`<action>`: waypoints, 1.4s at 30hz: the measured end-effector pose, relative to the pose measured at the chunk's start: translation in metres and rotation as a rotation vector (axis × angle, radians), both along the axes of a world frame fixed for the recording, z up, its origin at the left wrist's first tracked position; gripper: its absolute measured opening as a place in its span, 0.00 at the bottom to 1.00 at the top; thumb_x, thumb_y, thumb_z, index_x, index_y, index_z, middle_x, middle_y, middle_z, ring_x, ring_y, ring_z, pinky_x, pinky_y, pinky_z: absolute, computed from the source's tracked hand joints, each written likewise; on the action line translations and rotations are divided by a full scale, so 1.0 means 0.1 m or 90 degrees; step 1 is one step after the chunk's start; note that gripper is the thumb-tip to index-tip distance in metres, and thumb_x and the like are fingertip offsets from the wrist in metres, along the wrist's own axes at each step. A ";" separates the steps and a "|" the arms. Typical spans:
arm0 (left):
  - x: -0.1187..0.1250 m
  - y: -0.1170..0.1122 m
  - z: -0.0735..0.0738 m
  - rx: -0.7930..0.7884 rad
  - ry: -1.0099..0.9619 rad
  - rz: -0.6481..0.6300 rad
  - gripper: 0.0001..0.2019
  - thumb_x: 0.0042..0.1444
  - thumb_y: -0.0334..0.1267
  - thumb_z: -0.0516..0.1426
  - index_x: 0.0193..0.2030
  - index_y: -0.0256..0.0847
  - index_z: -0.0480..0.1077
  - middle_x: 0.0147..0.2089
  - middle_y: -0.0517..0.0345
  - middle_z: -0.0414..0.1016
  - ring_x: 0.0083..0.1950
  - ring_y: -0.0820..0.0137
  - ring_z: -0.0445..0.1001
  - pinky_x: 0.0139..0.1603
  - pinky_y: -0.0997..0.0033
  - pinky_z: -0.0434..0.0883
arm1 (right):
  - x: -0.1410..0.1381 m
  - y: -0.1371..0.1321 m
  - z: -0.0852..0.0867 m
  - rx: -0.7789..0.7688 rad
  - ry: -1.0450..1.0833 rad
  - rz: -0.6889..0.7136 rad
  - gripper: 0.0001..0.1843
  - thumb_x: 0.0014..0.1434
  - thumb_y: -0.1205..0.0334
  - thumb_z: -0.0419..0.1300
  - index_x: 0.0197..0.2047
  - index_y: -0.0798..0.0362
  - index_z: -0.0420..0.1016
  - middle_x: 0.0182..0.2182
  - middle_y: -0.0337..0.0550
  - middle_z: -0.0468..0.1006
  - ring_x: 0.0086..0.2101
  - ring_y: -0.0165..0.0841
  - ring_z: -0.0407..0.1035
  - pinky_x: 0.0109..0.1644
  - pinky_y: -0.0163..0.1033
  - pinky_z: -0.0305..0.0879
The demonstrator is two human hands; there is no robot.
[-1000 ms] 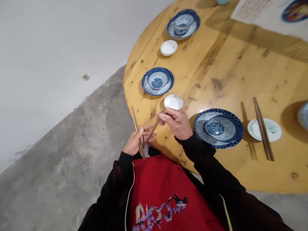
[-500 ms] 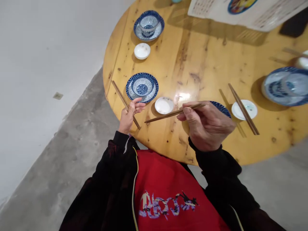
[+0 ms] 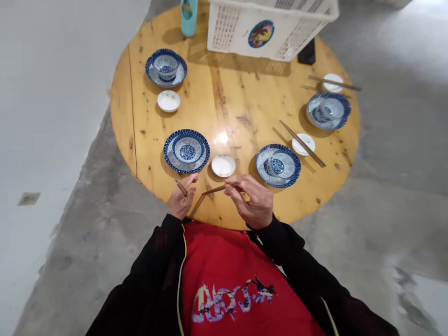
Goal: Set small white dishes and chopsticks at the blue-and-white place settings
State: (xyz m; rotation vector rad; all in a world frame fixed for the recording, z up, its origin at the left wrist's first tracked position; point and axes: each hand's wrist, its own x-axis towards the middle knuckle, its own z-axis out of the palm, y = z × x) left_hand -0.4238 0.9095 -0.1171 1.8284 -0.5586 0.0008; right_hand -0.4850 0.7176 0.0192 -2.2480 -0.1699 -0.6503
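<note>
In front of my chest, my left hand (image 3: 181, 201) is closed around a pair of wooden chopsticks (image 3: 180, 187), whose ends stick out past the fingers. My right hand (image 3: 255, 201) pinches another pair of chopsticks (image 3: 217, 189), their tips pointing left toward my left hand. A small white dish (image 3: 223, 166) sits on the table between and beyond both hands. Just beyond my left hand is a blue-patterned bowl (image 3: 187, 152) on a matching plate (image 3: 168, 163). To the right of my right hand stands another bowl (image 3: 279, 165) on a plate (image 3: 296, 176).
The round wooden table (image 3: 227, 93) also bears a white dish (image 3: 304, 143) with chopsticks (image 3: 300, 141) across it. A white plastic basket (image 3: 238, 28), a teal cup (image 3: 189, 18) and a black phone-like object (image 3: 307, 53) stand at the far side. Further bowl sets (image 3: 166, 67) line both sides.
My view has moved so more of the table shows. The left hand's chopsticks have turned and now mostly hide behind its curled fingers. My right hand has drawn closer to my left hand.
</note>
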 end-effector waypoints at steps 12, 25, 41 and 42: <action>-0.07 -0.12 0.09 0.017 0.043 -0.057 0.25 0.70 0.54 0.47 0.58 0.40 0.73 0.52 0.44 0.80 0.55 0.62 0.78 0.58 0.59 0.73 | -0.07 0.00 -0.06 0.035 0.015 -0.053 0.11 0.65 0.67 0.58 0.31 0.51 0.76 0.34 0.47 0.83 0.34 0.35 0.78 0.34 0.38 0.76; -0.11 -0.12 0.14 0.041 0.072 -0.018 0.25 0.70 0.56 0.46 0.54 0.41 0.75 0.51 0.46 0.81 0.52 0.63 0.78 0.56 0.60 0.73 | 0.08 0.07 -0.22 0.064 0.006 -0.027 0.09 0.66 0.64 0.57 0.33 0.51 0.74 0.30 0.45 0.80 0.31 0.34 0.74 0.36 0.39 0.72; -0.13 -0.24 0.19 0.033 0.126 0.008 0.29 0.68 0.60 0.47 0.52 0.37 0.76 0.52 0.43 0.80 0.53 0.60 0.78 0.57 0.58 0.72 | 0.16 0.05 -0.35 0.134 0.024 0.017 0.08 0.66 0.61 0.57 0.40 0.52 0.77 0.34 0.48 0.79 0.33 0.36 0.74 0.37 0.41 0.74; -0.13 -0.24 0.18 0.033 0.129 0.009 0.30 0.67 0.60 0.47 0.53 0.37 0.76 0.51 0.43 0.80 0.53 0.60 0.78 0.57 0.58 0.72 | 0.16 0.04 -0.35 0.134 0.027 0.022 0.08 0.66 0.61 0.57 0.39 0.52 0.77 0.33 0.48 0.79 0.33 0.36 0.74 0.37 0.42 0.74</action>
